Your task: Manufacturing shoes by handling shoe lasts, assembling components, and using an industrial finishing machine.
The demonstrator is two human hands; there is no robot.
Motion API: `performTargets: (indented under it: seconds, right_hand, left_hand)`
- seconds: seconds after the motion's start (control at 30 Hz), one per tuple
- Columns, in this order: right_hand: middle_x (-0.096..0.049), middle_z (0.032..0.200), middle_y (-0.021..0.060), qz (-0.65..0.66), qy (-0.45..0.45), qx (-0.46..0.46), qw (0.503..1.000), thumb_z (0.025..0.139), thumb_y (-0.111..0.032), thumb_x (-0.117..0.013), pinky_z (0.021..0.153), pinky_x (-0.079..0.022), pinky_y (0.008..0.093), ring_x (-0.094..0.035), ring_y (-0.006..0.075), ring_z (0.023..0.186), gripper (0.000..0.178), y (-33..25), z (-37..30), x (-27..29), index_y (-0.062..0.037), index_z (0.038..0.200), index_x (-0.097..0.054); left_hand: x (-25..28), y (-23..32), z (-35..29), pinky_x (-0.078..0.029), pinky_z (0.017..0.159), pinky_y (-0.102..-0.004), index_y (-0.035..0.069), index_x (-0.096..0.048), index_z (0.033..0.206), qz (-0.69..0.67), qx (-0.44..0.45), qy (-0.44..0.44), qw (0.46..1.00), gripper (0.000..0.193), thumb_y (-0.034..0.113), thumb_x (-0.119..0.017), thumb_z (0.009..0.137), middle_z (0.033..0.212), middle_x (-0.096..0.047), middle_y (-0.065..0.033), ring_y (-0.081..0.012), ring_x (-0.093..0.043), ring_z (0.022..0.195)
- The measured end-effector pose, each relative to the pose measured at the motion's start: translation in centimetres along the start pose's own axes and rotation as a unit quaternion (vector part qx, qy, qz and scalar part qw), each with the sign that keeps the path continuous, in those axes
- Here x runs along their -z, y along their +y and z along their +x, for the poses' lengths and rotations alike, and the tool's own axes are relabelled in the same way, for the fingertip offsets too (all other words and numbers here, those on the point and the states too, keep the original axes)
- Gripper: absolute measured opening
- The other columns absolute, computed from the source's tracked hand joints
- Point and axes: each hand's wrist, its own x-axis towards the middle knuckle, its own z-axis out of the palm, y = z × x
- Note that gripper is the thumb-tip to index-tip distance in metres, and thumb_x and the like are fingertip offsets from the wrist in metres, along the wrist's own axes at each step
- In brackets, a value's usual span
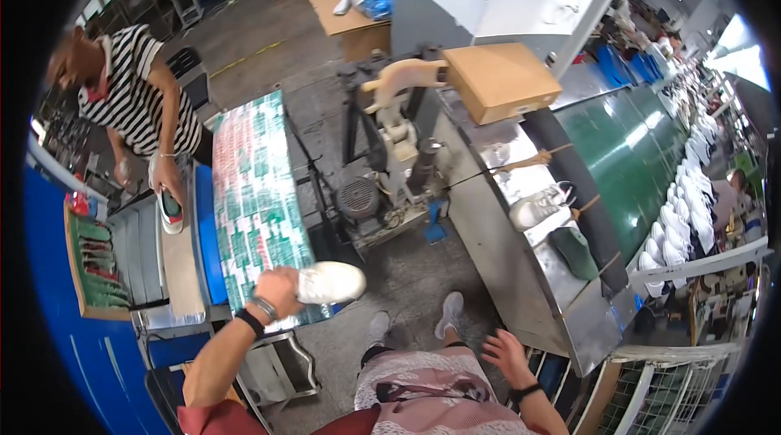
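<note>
My left hand (278, 292) is closed on the heel end of a white shoe (332, 282), whose toe points to the right. The shoe is held over the near end of a long table (260, 166) covered in a green, white and red pattern. My right hand (506, 355) has its fingers apart and holds nothing, beside a metal-topped bench (510, 183). On that bench lie a white laced shoe (540, 205) and a dark green shoe last (573, 253), both apart from my hands.
A machine with a motor (359, 197) stands ahead. A cardboard box (504, 81) sits on the bench's far end. A green conveyor belt (618, 154) runs beyond it, with rows of white shoes (679, 211). At left, a co-worker (142, 93) handles another shoe (171, 215).
</note>
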Motion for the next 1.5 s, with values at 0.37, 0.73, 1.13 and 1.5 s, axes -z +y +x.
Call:
performTargets:
  seconds: [0.37, 0.73, 1.13, 1.5]
  right_hand:
    - [-0.058, 0.139, 0.0154, 0.132, -0.412, 0.021, 0.902, 0.097, -0.041, -0.052, 0.099, -0.053, 0.0382, -0.062, 0.024, 0.12, 0.065, -23.0, 6.2, -11.1, -0.0022, 0.148, -0.043]
    - [-0.057, 0.137, 0.0279, -0.308, -0.118, 0.566, 0.756, 0.087, -0.016, -0.068, 0.104, -0.046, 0.04, -0.06, 0.0349, 0.123, 0.083, -36.7, 10.3, -24.5, -0.0021, 0.157, -0.026]
    - [-0.065, 0.116, 0.0289, -0.616, -0.055, 0.572, 0.538, 0.08, -0.026, -0.07, 0.091, -0.051, 0.0515, -0.065, 0.045, 0.105, 0.092, -37.6, 9.2, -31.1, -0.0051, 0.158, -0.026]
    - [-0.061, 0.127, 0.0272, -0.553, -0.073, 0.645, 0.523, 0.076, -0.013, -0.076, 0.093, -0.051, 0.0461, -0.062, 0.0448, 0.11, 0.095, -36.0, 7.9, -27.6, -0.0014, 0.157, -0.028]
  left_hand:
    - [10.3, 29.9, 9.2, -0.044, 0.106, -0.0466, 0.019, -0.053, 0.145, -0.117, -0.224, 0.357, 0.899, 0.076, 0.006, -0.071, 0.073, 0.139, -0.055, -0.0155, -0.0368, -0.052, 0.132]
    - [10.2, 28.1, 20.1, -0.045, 0.107, -0.0475, 0.007, -0.03, 0.157, -0.37, -0.006, 0.418, 0.83, 0.088, 0.005, -0.07, 0.079, 0.147, -0.041, -0.0293, -0.0472, -0.044, 0.133]
    - [8.2, 29.3, 22.2, -0.052, 0.092, -0.0515, 0.016, -0.013, 0.162, -0.579, 0.13, 0.303, 0.746, 0.102, -0.007, -0.062, 0.074, 0.139, -0.045, -0.032, -0.0501, -0.057, 0.114]
    - [0.5, 29.7, 23.6, -0.053, 0.09, -0.0401, 0.005, -0.04, 0.145, -0.917, 0.103, 0.058, 0.38, 0.075, 0.058, -0.059, 0.096, 0.119, -0.062, -0.0103, -0.0202, -0.064, 0.105]
